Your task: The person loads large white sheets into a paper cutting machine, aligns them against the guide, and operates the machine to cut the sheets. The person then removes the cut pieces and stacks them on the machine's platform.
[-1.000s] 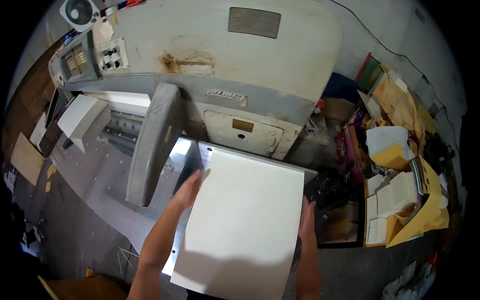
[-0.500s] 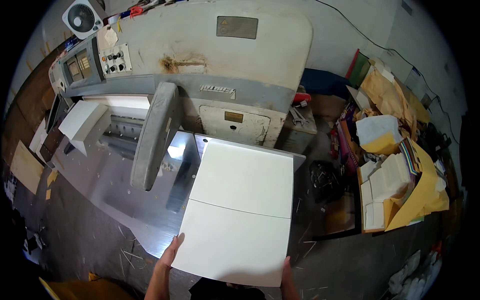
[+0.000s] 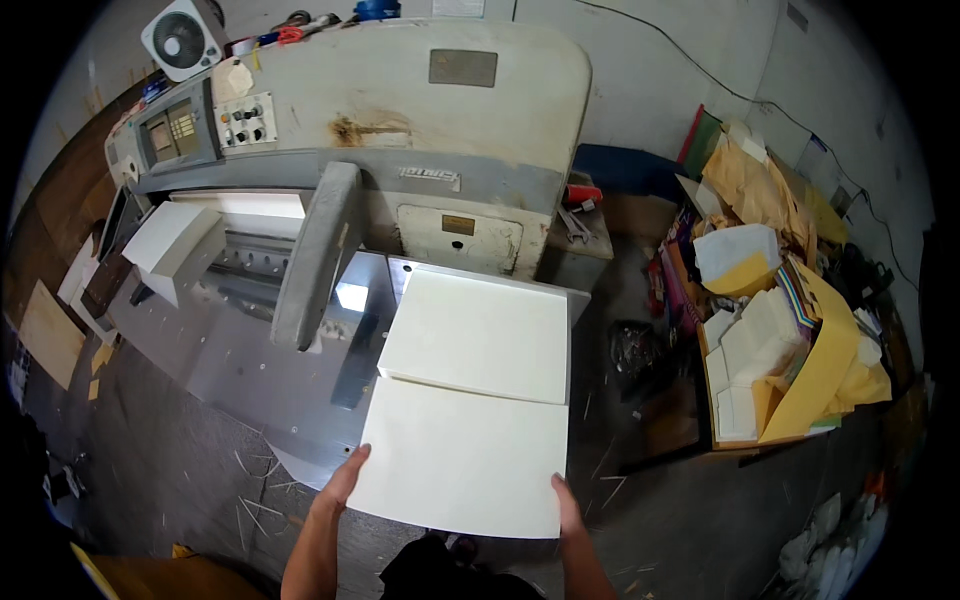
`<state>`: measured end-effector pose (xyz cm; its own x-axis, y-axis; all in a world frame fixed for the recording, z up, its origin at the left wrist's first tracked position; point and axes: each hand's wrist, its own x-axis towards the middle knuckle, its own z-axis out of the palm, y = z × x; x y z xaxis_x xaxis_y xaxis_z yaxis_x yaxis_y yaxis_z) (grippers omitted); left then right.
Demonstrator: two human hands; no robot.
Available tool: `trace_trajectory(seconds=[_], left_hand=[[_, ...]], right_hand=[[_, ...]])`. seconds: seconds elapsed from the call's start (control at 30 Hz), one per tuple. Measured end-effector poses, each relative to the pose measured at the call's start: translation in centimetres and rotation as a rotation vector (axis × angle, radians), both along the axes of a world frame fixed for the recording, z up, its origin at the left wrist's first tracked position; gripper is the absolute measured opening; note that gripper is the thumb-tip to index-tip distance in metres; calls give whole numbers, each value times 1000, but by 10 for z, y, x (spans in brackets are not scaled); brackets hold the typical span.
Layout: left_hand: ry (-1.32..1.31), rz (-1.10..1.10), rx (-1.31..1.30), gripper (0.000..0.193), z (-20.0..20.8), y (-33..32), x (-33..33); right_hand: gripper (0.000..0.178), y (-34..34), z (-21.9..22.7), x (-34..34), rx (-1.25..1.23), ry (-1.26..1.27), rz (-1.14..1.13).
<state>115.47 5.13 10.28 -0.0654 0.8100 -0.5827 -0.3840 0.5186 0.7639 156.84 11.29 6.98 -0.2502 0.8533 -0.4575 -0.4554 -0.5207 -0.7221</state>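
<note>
A white paper stack (image 3: 460, 455) lies nearest me, its near part reaching past the front of the metal table. My left hand (image 3: 345, 480) grips its left side, thumb on top and the other fingers hidden beneath. At its right side my right hand (image 3: 568, 505) has the same hold, thumb up along the edge. Just beyond lies a second white stack (image 3: 475, 330), resting on the side table against a low metal fence. Its near edge shows some thickness along the seam between the two stacks.
A large cutting machine (image 3: 460, 110) fills the back, with a control panel (image 3: 245, 122) at left. A grey arm-like guard (image 3: 318, 255) stands over the metal table (image 3: 240, 350). Another white paper block (image 3: 175, 245) sits at left. A cluttered box (image 3: 740, 400) stands right.
The near stack has come slightly apart from the far one, and a stepped edge now shows between them. Both hands keep their grip. The whole view has shifted a little.
</note>
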Motion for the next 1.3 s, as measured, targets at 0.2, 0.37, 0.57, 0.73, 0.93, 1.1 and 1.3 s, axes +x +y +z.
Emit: trace_trajectory(seconds=[0.2, 0.37, 0.57, 0.73, 0.93, 1.1, 1.3], left_hand=[[333, -173, 132, 64, 28, -59, 60], [386, -47, 353, 56, -40, -93, 91], [-16, -173, 65, 68, 20, -114, 96], [-304, -254, -78, 78, -11, -141, 72], [-193, -210, 25, 83, 68, -84, 42], [-66, -233, 251, 83, 138, 34, 4], [7, -263, 402, 84, 172, 198, -52]], right_hand=[[51, -34, -29, 80, -94, 106, 12], [63, -69, 5, 122, -170, -122, 143], [62, -123, 18, 141, -319, -134, 60], [56, -156, -3, 142, -332, -88, 49], [64, -107, 65, 81, -187, -52, -39], [70, -22, 186, -4, 201, 36, -207], [59, 188, 156, -29, 472, 163, 42]])
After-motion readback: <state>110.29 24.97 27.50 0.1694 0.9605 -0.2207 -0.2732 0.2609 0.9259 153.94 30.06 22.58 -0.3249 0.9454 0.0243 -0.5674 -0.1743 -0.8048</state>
